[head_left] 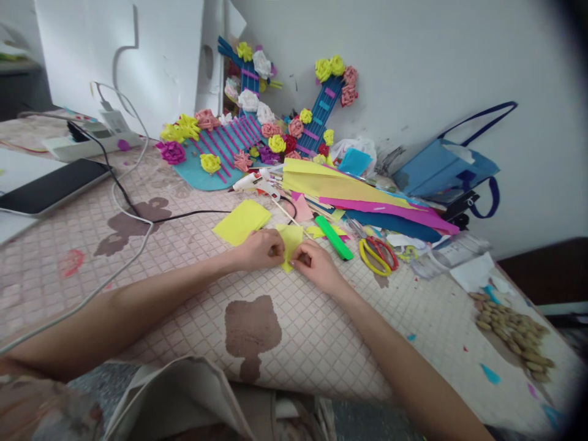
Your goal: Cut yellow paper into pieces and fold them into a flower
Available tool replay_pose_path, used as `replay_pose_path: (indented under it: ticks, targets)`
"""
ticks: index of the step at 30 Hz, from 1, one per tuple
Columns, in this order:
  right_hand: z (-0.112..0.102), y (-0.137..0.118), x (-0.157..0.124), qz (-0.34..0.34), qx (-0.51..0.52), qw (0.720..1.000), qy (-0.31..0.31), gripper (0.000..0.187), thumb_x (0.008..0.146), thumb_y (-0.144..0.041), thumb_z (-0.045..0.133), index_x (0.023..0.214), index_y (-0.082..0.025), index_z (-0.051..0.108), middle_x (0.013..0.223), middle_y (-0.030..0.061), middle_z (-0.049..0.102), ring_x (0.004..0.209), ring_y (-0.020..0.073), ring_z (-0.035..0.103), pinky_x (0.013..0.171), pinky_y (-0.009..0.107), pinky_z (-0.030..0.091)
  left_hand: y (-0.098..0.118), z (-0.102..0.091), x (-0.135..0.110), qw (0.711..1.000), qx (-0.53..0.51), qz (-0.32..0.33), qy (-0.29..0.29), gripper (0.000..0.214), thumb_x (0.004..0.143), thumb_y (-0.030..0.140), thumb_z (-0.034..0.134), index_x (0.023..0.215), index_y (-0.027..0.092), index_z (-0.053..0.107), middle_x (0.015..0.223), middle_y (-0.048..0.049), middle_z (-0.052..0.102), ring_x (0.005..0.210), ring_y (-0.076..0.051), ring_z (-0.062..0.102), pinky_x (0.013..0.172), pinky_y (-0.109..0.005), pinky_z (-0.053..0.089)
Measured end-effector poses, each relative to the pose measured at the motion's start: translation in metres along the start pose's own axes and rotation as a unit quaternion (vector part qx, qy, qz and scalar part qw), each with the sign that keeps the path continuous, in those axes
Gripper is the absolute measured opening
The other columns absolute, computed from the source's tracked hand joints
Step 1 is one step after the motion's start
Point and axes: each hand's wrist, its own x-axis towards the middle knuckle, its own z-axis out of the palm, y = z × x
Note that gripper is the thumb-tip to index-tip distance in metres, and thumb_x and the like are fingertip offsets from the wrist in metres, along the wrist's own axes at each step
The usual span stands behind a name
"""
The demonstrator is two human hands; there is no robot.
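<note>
A small yellow piece of paper (289, 237) is stretched between my two hands above the table. My left hand (261, 250) pinches its left side with curled fingers. On the opposite side, my right hand (318, 264) has thumb and fingers closed at the paper's lower right edge. A stack of yellow paper squares (241, 222) lies just beyond my left hand. Behind the paper runs a thin pale stick (285, 211). A green marker-like tool (334, 237) rests to the right of my right hand, followed by yellow and red scissors (377, 256).
A white glue gun (258, 182) lies behind the squares, beside long coloured paper sheets (349, 187). Paper-flower decorations (220, 147) lean at the back. Cables (133, 257) cross the left side near a phone or tablet (57, 185). Peanuts (512, 334) lie at right near a blue bag (441, 168).
</note>
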Motion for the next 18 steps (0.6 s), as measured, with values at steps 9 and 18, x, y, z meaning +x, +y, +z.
replay_pose_path:
  ticks: [9,18]
  targets:
    - [-0.0013,-0.0019,-0.0001,-0.003,-0.011,1.000,-0.004,0.007,0.074,-0.012,0.059,0.074,-0.019,0.057,0.078,-0.0005,0.050,0.069,0.0129,0.047,0.060,0.024,0.036,0.0011,0.0017,-0.0005,1.000,0.013,-0.007,0.005,0.006,0.068,0.019,0.057,0.064,0.016,0.061,0.081,-0.0040,0.062,0.077,-0.015,0.058,0.071,-0.026,0.045]
    - [0.0011,-0.0031,-0.0019,0.012,-0.001,1.000,0.015,0.012,0.073,-0.012,0.058,0.081,-0.020,0.055,0.085,0.0005,0.052,0.069,0.0137,0.048,0.060,0.025,0.037,0.0057,0.0028,-0.0023,0.999,0.036,-0.025,0.007,0.007,0.068,0.019,0.057,0.073,0.017,0.063,0.084,-0.0039,0.063,0.081,-0.018,0.057,0.074,-0.028,0.043]
